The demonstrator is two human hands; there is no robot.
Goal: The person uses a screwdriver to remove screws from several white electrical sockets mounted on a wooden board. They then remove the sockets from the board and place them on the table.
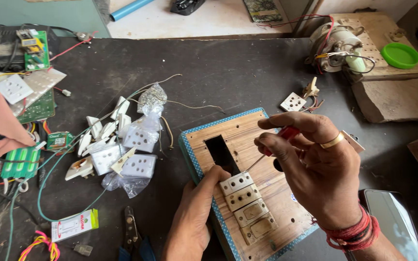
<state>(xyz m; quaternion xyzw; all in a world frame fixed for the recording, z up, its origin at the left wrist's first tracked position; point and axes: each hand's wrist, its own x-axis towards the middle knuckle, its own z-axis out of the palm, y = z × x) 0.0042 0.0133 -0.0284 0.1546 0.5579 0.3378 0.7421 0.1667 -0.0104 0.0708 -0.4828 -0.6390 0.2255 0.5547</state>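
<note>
1. Your right hand [315, 164], at about 4 o'clock in the view, is closed around a red-handled screwdriver [286, 135]; thumb and forefinger pinch the handle, and the thin shaft slants down to the left toward the top of the switch row.
2. Your left hand [194, 212], at about 6 o'clock, rests on the left edge of the wooden switch board [245, 130], fingers curled, with the fingertips touching the uppermost white module beside the rectangular cutout [220, 153]. It presses rather than grips.
3. The wooden switch board lies flat on the dark table [228, 72], just right of centre, tilted so that its long side runs from 11 o'clock to 5 o'clock. It has a blue patterned edge.
4. A row of four switch modules [247, 207] sits in the lower half of the board, directly below the open cutout; the upper two look whiter, the lower two more yellowed.
5. At 9 o'clock from the board, a heap of loose white sockets and switches [114, 150] lies partly in clear plastic bags.
6. A single white socket [293, 101] lies at 1 o'clock from the board, close to it.
7. Pliers [131, 232] lie at 7 o'clock, just left of your left wrist.
8. A green lid [400, 55] rests at 2 o'clock, well apart.
</note>
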